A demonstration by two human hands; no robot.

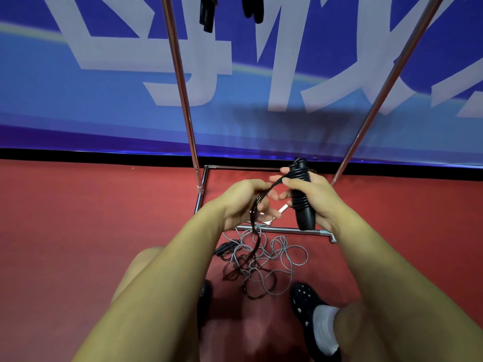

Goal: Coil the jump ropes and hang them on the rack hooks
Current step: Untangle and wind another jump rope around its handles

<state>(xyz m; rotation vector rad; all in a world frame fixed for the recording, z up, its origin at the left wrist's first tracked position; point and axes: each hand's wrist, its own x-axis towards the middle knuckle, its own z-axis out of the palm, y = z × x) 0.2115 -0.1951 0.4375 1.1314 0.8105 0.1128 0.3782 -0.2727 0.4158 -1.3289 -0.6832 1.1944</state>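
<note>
1. Right hand (317,202) grips the black handles (303,194), fingers curled round them. The handles stand roughly upright, slightly tilted, with several turns of dark rope wound round their middle.
2. Left hand (244,202) pinches the dark rope (254,223) just left of the handles, fingers curled on it. The rope runs taut from the handles into this hand.
3. Below the left hand the dark rope hangs down to the floor (78,218) and ends in a loose tangle between the feet.
4. A grey rope (287,257) lies in loose loops on the floor, tangled with the dark rope's slack, just in front of the rack's near base bar.
5. A black handle (226,248) lies on the floor at the left edge of the tangle. Cannot tell for sure which rope it belongs to.
6. Rack (180,82): two chrome uprights rise from a rectangular base frame on the red floor. Both hands are over the base frame.
7. Dark items (206,14) hang at the top edge between the uprights; too cropped to identify.
8. Banner (104,100) behind the rack: blue with large white characters, cropped, not readable. No brand visible on the handles.
9. Black shoes (304,301), perforated, white sock on the right foot.
</note>
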